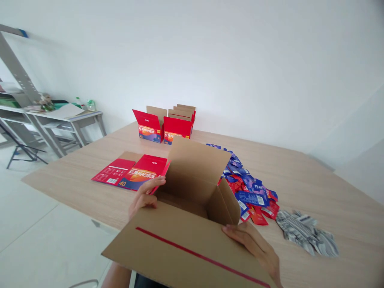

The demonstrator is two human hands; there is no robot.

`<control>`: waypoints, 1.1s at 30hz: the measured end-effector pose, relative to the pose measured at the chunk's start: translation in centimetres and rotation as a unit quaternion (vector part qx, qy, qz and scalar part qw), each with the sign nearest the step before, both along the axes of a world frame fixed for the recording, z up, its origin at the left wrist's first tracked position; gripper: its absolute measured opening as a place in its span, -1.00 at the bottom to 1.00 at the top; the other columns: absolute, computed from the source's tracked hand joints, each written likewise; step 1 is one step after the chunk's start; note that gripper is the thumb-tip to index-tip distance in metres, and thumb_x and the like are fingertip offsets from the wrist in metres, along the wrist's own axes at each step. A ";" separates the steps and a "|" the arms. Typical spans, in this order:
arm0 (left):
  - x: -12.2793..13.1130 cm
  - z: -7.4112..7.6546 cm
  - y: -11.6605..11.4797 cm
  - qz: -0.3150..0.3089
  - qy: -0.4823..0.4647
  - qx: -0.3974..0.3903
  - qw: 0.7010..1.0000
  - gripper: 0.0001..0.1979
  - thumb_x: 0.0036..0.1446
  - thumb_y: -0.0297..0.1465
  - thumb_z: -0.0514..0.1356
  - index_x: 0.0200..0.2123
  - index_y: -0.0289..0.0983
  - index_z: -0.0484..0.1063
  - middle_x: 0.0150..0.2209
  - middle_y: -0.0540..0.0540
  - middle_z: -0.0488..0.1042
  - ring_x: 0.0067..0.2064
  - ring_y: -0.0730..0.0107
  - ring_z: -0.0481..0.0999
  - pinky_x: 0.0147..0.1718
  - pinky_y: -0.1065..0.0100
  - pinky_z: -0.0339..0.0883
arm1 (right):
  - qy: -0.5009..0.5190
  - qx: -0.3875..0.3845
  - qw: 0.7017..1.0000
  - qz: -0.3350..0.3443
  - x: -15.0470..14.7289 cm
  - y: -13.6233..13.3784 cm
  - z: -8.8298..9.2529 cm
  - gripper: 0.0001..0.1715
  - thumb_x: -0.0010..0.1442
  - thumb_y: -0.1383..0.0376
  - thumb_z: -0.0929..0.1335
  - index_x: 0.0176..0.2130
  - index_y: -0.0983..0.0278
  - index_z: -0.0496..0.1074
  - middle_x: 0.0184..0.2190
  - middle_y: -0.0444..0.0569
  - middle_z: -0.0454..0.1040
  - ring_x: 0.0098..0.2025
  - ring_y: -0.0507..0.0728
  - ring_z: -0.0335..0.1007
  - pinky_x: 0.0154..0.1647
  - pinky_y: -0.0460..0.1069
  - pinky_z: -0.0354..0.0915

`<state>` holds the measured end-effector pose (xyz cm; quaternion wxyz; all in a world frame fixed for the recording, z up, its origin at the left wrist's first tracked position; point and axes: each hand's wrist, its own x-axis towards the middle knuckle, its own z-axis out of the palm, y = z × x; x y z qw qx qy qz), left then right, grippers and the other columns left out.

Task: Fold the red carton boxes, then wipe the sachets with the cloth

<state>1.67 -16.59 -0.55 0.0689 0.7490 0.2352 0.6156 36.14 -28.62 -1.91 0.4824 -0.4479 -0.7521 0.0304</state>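
- The person's left hand (146, 197) grasps the open carton (186, 242) at its left corner, fingers curled over the edge by a red side flap
- The right hand (255, 246) holds the same carton by the right end of its near side, fingertips on the fold; I can't see that thumb
- The carton sits right in front of the person, at the near side of the wooden-topped table (75, 172), mouth upward; its inside is plain brown board, the far flap stands up, and the near flap slopes toward the person with a red strip (192, 255) along it
- Just beyond the left hand lies a flattened red printed carton (144, 170), marked 40, on the tabletop
- Farther back, near the white wall (240, 68), red printed cartons (178, 128) stand with their flaps up, several one behind another
- To the carton's right I see a heap of blue and red sachets (252, 198); just beside it, a crumpled striped cloth (306, 232)
- Off to the left stands a grey desk (75, 119), with a sheet of paper (66, 111) on top; a dark folding stool (25, 153) is near it
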 end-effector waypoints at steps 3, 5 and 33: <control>-2.7 1.0 2.1 0.044 -0.023 -0.029 0.998 -0.49 0.37 0.04 0.25 -0.54 -0.12 0.42 0.01 -0.18 0.73 0.14 -0.07 0.71 0.13 -0.20 0.64 | 0.014 0.048 0.999 0.006 -1.8 2.9 1.1 -0.63 0.56 0.16 0.32 0.14 -0.09 0.68 -0.18 0.03 0.70 -0.22 0.30 0.69 -0.22 0.12 0.59; -5.2 1.4 3.9 0.077 -0.036 -0.025 0.996 -0.36 0.22 0.25 0.26 -0.63 -0.10 0.30 -0.08 -0.17 0.72 0.07 -0.12 0.74 0.13 -0.25 0.63 | 0.022 0.087 0.995 0.032 -3.8 5.5 1.9 -0.65 0.56 0.20 0.34 0.14 -0.05 0.68 -0.17 0.01 0.69 -0.21 0.27 0.67 -0.21 0.12 0.57; -15.4 -7.7 15.5 0.456 -0.141 -0.275 0.834 0.30 0.00 0.15 0.38 0.49 -0.59 -0.07 0.47 -0.74 0.08 0.56 -0.51 0.06 0.52 -0.31 -0.08 | 0.192 -0.067 0.972 0.120 -30.3 30.1 -3.6 -0.91 0.44 0.33 0.43 -0.06 0.22 0.58 0.32 0.22 0.41 -0.03 0.19 0.54 0.00 0.08 0.54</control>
